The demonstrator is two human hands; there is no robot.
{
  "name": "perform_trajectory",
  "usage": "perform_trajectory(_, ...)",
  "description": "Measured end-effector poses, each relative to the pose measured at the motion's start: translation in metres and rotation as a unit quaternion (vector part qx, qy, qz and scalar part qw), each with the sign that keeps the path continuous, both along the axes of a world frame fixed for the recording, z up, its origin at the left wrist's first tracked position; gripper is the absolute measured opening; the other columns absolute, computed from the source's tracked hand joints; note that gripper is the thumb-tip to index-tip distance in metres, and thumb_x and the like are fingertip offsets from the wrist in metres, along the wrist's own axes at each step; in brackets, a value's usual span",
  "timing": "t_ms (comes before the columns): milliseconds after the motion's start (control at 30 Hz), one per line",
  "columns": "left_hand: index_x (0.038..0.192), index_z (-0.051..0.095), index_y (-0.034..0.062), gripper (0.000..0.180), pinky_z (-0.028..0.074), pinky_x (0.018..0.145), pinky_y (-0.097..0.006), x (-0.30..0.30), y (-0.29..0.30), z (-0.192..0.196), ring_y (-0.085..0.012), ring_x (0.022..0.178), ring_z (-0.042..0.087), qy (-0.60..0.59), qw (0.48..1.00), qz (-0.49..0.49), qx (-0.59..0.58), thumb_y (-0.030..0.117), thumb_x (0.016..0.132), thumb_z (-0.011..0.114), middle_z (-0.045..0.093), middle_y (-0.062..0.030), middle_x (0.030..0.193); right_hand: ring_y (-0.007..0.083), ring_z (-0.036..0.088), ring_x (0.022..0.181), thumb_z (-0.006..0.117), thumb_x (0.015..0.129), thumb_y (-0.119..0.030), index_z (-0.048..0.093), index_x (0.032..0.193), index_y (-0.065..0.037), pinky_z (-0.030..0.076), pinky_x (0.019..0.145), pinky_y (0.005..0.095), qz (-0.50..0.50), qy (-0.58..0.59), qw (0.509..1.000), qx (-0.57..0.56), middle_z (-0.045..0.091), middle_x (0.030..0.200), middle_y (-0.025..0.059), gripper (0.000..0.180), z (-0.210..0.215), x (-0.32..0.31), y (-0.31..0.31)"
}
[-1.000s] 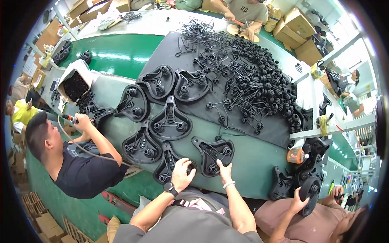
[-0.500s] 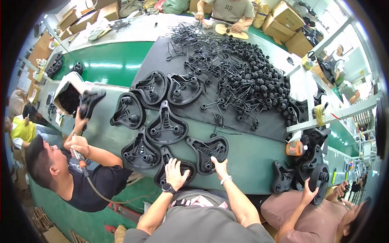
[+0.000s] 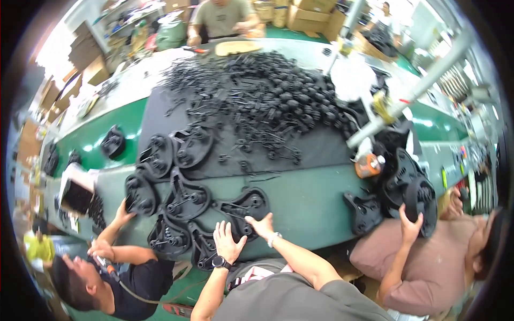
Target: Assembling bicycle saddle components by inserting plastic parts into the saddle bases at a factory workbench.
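Note:
Black bicycle saddles lie underside up on the green table, their springs and bent metal frames showing. At the front edge, my right hand [image 3: 261,226] grips the near rim of one saddle [image 3: 247,207], thumb over it. My left hand [image 3: 229,243] is open with fingers stretched, beside another saddle [image 3: 202,247] that its fingers may touch; the contact is hard to see. Farther left are more saddles, among them a middle one [image 3: 187,199] and a lower one [image 3: 168,235].
A heap of black springs and bent rods [image 3: 289,96] covers a dark mat [image 3: 321,152]. At left a co-worker's hand [image 3: 123,213] touches a saddle; at right another holds a round black part [image 3: 420,206]. An orange bottle [image 3: 369,165] stands near a metal post.
My view has turned, shifting the scene. The left co-worker has let go of the raised saddle, one now lies on the green belt, and reaches to another. My hands stay at the front saddles.

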State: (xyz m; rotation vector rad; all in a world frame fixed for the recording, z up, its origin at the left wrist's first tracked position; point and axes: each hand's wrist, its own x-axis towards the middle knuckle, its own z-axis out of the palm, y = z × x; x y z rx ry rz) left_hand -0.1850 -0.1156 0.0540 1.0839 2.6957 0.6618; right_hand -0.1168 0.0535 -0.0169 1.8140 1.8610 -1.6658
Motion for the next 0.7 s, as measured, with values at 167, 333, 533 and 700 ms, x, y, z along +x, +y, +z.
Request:
perform_trajectory(167,0.153,0.037,0.0052,0.105,0.022,0.121,-0.061,0.004,0.084,-0.004,-0.0416,0.153,0.023,-0.012,0.987,-0.134,-0.085,0.045,0.070,0.086,0.031,-0.0216,0.162,0.0462,0.042,0.142,0.077,0.072,-0.073,0.013,0.155,0.015,0.038,0.118,0.0457,0.097,0.029,0.993,-0.052,0.038,0.152,0.0392,0.136,-0.004,0.025,0.025)
perform_trajectory(333,0.159,0.026,0.0075,0.117,0.019,0.122,-0.061,0.002,0.108,-0.012,-0.0426,0.155,0.014,0.000,0.976,-0.136,-0.172,0.047,0.068,0.087,0.018,-0.0216,0.167,0.0370,0.065,0.110,0.077,0.082,-0.041,0.065,0.120,0.004,0.052,0.095,0.0460,-0.003,0.077,0.994,0.074,0.067,0.118,0.0252,0.060,0.004,0.108,0.100)
perform_trajectory(533,0.157,0.030,0.0069,0.106,0.022,0.120,-0.062,-0.001,0.108,-0.017,-0.0433,0.153,0.018,0.033,0.977,-0.132,-0.164,0.044,0.073,0.084,0.024,-0.0232,0.164,0.0410,0.059,0.104,0.074,0.075,-0.022,0.063,0.112,0.000,0.046,0.093,0.0518,-0.094,-0.220,0.825,0.512,0.063,0.109,0.0219,0.045,0.053,0.247,0.236)
perform_trajectory(700,0.159,0.028,0.0095,0.105,0.022,0.120,-0.062,-0.001,0.113,-0.022,-0.0431,0.154,0.017,0.017,0.977,-0.139,-0.160,0.047,0.076,0.081,0.022,-0.0231,0.165,0.0386,0.061,0.104,0.072,0.087,-0.013,0.062,0.118,-0.005,0.053,0.088,0.0496,-0.012,-0.315,0.836,0.449,0.060,0.114,0.0172,0.034,0.006,0.309,0.259)
